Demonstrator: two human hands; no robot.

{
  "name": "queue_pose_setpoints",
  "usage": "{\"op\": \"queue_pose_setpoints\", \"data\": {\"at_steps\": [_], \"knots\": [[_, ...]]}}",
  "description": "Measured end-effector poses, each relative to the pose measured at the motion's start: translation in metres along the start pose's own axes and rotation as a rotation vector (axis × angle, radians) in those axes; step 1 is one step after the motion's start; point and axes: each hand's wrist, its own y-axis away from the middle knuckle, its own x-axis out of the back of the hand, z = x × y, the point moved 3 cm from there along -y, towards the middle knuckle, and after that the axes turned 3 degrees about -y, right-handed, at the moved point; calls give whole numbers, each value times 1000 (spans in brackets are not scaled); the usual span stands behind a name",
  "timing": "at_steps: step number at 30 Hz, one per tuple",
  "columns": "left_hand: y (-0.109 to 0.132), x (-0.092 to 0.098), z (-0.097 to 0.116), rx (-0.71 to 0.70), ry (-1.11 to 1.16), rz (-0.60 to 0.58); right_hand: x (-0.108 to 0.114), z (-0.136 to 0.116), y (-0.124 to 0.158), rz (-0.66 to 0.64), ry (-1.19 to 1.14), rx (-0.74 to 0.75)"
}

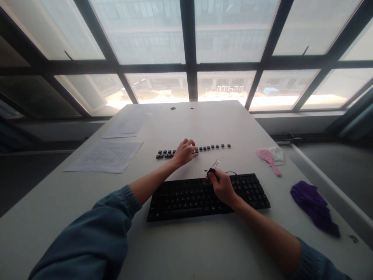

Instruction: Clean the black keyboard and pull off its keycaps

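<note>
A black keyboard (186, 200) lies on the white table in front of me. Beyond it, small black keycaps (217, 146) stand in rows on the tabletop. My left hand (185, 151) is over the middle of these rows, its fingers bent down at the keycaps near the right end of the front row; whether it pinches one is hidden. Above the keyboard's upper edge, my right hand (221, 184) grips a small black tool (211, 170) with two thin wire prongs pointing up and away.
Printed papers (105, 156) lie at the left. On the right are a pink hairbrush (269, 160) on a white cloth or tissue (278, 154), a purple cloth (314, 208) and a small dark item (353, 238) near the table's edge. Windows rise behind the table (221, 120).
</note>
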Motion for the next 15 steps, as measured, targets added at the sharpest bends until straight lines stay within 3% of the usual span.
{"op": "queue_pose_setpoints", "data": {"at_steps": [8,15], "knots": [[-2,-1,1,18,8,41,0,0,0,-5,-9,-8],[15,37,-10,122,19,148,0,0,0,3,-27,-5]]}}
